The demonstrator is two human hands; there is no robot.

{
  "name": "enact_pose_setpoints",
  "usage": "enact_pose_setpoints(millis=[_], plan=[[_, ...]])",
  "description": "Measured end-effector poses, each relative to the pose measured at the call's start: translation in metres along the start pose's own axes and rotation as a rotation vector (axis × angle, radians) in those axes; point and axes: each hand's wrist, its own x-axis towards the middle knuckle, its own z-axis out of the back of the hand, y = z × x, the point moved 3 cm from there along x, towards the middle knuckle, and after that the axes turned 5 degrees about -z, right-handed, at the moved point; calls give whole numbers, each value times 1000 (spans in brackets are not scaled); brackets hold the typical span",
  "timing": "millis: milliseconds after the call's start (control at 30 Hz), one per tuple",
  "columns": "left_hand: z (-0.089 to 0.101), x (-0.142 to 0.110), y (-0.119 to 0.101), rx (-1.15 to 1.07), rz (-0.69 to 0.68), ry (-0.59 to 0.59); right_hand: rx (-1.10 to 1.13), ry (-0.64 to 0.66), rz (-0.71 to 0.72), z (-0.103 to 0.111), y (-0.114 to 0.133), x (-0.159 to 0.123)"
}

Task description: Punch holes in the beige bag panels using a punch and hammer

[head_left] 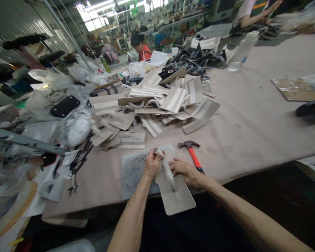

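Note:
A flat beige panel (182, 201) with a plastic-wrapped carrying handle (169, 176) along its middle is held between my hands at the table's near edge. My left hand (151, 163) is closed around the upper end, thumb by the rolled whitish tip (157, 151) of the handle. From the other side, my right hand (185, 171) grips the panel's edge, fingers lying on its face beside the handle; its thumb is hidden. Partly under the panel is a grey, scuffed slab (133, 175). A claw hammer (194, 155) with an orange-red grip lies just right of my right hand.
Similar beige panels (202, 115) are heaped beyond my hands, with dark pieces (194, 59) behind. A clear bottle (243, 52) stands at the back right. Plastic bags (78, 131) and dark tools (75, 175) crowd the left. Co-workers (144, 50) are in the background.

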Motion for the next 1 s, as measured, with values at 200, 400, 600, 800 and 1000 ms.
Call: enact_pose_setpoints(millis=[200, 400, 600, 800, 1000], plan=[[1, 2, 1, 3, 11, 15, -56, -64, 34, 7, 6, -8], [0, 3, 3, 60, -37, 64, -386, -484, -318, 32, -1, -38], [-4, -5, 7, 188, -139, 64, -349, -322, -974, 43, -9, -67], [-4, -6, 8, 254, -175, 98, 536, -245, -1144, 54, 10, -46], [-5, -5, 6, 287, -185, 108, 101, -450, -711, 86, 70, -14]])
